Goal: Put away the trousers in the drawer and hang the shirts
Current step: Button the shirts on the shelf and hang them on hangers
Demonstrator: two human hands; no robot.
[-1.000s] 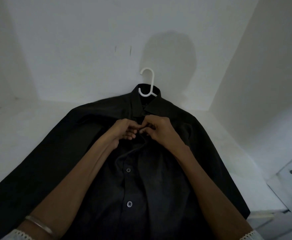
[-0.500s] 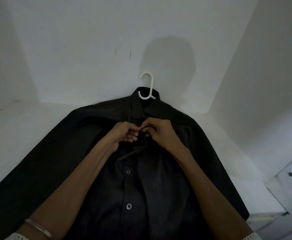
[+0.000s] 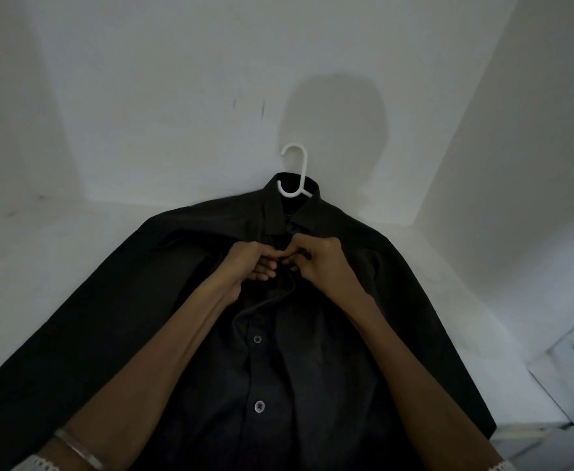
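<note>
1. Fingers (image 3: 269, 254) of the left hand (image 3: 244, 266) and the right hand (image 3: 324, 265) are curled and meet, pinching the front edges of the black shirt (image 3: 278, 368) just below its collar.
2. The shirt lies front up on the white tabletop (image 3: 57, 266), its long axis running from 6 to 12 o'clock, with the collar at 12.
3. A white hanger (image 3: 295, 168) sits in the collar, its hook pointing to 12 o'clock.
4. One sleeve stretches toward 8 o'clock.

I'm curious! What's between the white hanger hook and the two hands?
The collar of the black shirt lies between the hanger hook and the left hand and right hand, in the head view.
</note>
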